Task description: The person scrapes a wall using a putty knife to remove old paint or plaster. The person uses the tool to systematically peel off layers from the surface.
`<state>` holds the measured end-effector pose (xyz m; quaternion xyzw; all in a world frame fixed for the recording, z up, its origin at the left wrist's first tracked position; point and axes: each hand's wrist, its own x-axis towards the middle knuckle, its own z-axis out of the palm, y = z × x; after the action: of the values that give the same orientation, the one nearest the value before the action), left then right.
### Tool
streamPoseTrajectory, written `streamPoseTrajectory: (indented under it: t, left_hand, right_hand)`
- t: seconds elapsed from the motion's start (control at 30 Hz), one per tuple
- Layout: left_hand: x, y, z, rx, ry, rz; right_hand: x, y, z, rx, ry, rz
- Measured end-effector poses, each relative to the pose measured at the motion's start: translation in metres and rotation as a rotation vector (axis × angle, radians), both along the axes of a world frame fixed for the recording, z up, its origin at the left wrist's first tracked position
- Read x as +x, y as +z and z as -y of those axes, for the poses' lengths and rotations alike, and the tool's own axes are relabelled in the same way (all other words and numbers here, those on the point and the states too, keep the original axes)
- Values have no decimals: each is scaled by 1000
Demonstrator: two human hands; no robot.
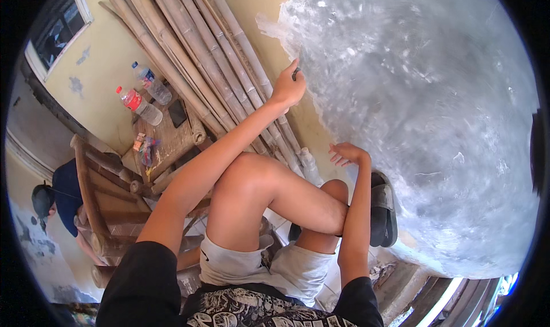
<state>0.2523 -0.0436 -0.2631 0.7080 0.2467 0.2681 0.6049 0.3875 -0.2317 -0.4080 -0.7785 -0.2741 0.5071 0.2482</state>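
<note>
My left hand (288, 88) is closed around a thin-bladed scraper (300, 53), of which only the blade and a bit of dark handle show. The blade stands at the ragged whitish edge of a large grey patch (386, 90) on the cream wall (268, 2). Lower down, my right hand (347, 154) is held beside the same wall with fingers apart and nothing in them. Whether it touches the wall, I cannot tell. Below that hand is the dark slipper (383, 211) on my raised foot; my legs are crossed.
Several bamboo poles (210, 48) lean left of my left hand. Two plastic bottles (139, 106) and a dark phone (177, 113) rest on a worn bamboo table (172, 148). Another bottle (308, 161) stands by the wall. A person (64, 194) bends behind a bamboo chair (92, 198).
</note>
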Motion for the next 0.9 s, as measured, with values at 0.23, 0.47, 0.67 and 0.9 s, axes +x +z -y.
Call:
streamPoseTrajectory:
  t: [0.23, 0.47, 0.67, 0.9]
  left_hand:
    - [11, -15, -22, 144, 99, 87]
    - [2, 1, -13, -32, 14, 74]
    - [8, 8, -28, -90, 79, 146]
    - [0, -1, -15, -96, -7, 114]
  right_hand:
    - [2, 0, -3, 39, 21, 37]
    - [2, 12, -9, 63, 65, 81]
    - [-1, 13, -11, 65, 105, 86]
    - [-2, 12, -9, 45, 64, 76]
